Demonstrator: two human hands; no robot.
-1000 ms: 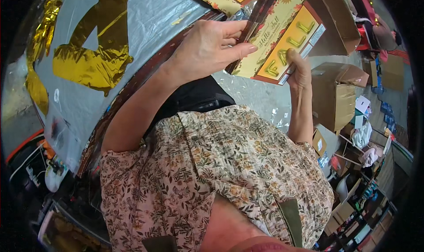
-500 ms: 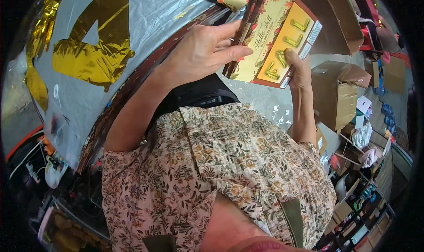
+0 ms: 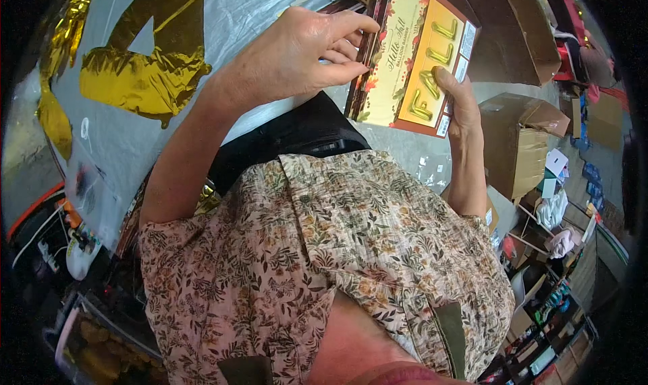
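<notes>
From the head camera, the person's left hand (image 3: 297,54) is raised in front of them, fingers curled, the fingertips (image 3: 358,26) pinching the dark long edge of a flat rectangular retail pack with a cream and gold front and gold foil letters (image 3: 415,54). The pack is held up near the top of the picture, tilted so that its lower end leans toward the person's right. The right hand (image 3: 462,108) grips the pack's lower right corner, thumb pressed across the front beside the gold letters, the other fingers hidden behind it. So both hands are clenched on the same pack.

Behind the left hand lies a crinkled silver plastic sheet (image 3: 236,13), and on it a large crumpled gold foil balloon shape (image 3: 142,67). A black flat object (image 3: 297,138) lies just below the pack, against the person's floral short-sleeved shirt (image 3: 317,250). To the right, well apart from the hands, stand open brown cardboard boxes (image 3: 520,142), with small mixed goods scattered beyond them on the floor.
</notes>
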